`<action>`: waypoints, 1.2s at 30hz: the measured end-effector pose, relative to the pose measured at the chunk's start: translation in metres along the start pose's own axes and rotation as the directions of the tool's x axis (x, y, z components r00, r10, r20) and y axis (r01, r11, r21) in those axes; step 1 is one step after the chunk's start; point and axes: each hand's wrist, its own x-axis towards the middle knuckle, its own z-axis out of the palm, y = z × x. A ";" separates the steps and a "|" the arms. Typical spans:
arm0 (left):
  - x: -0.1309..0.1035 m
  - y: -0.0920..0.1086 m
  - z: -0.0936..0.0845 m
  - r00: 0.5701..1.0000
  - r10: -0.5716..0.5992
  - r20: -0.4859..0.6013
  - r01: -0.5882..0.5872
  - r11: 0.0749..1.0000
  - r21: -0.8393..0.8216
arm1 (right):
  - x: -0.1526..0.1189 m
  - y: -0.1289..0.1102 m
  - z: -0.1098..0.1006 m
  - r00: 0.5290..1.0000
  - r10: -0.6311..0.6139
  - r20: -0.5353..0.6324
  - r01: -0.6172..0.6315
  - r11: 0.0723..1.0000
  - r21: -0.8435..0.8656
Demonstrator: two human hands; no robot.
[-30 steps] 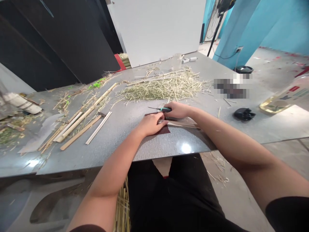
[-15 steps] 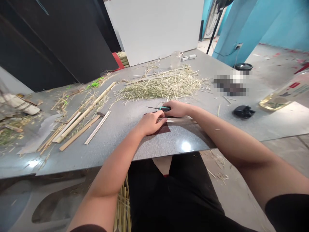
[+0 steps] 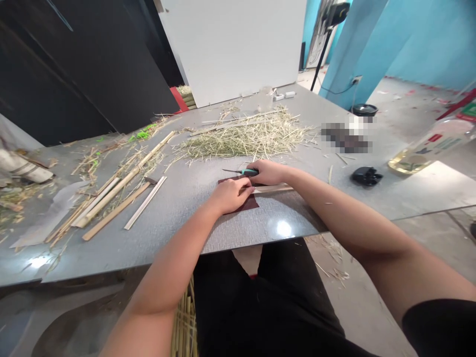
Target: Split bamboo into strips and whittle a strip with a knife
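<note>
My right hand [image 3: 268, 172] is closed around the black and teal handle of a small knife [image 3: 249, 172], its thin blade pointing left above the table. Beside it, my left hand [image 3: 228, 195] is closed on the end of a pale flat bamboo strip [image 3: 273, 189], fingers pressing down. Beneath the left hand lies a dark brown sheet [image 3: 251, 204], perhaps sandpaper or leather, mostly covered by the hand. The strip runs right, passing under my right forearm. My fingertips nearly meet, so the exact contact between blade and strip is hidden.
Behind my hands spreads a pile of thin shavings [image 3: 245, 136]. At left lie bamboo poles [image 3: 126, 181], a hammer [image 3: 117, 210] and a white strip [image 3: 146, 202]. Rightward are a black object [image 3: 366, 175] and a bottle of yellowish liquid [image 3: 420, 153]. The table's front edge [image 3: 260, 242] is close.
The camera view has shifted slightly, moving most of the scene a little left. Both hands keep their holds on knife and strip, with barely any visible movement.
</note>
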 end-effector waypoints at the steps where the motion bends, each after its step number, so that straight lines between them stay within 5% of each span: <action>1: 0.001 -0.001 0.000 1.000 -0.002 -0.001 0.002 1.000 0.003 | 0.000 0.000 0.000 1.000 -0.008 -0.001 0.008 1.000 0.006; 36: -0.002 0.000 -0.005 0.998 -0.030 0.063 0.025 0.996 0.081 | -0.001 0.002 -0.005 1.000 0.009 0.004 -0.009 0.996 0.084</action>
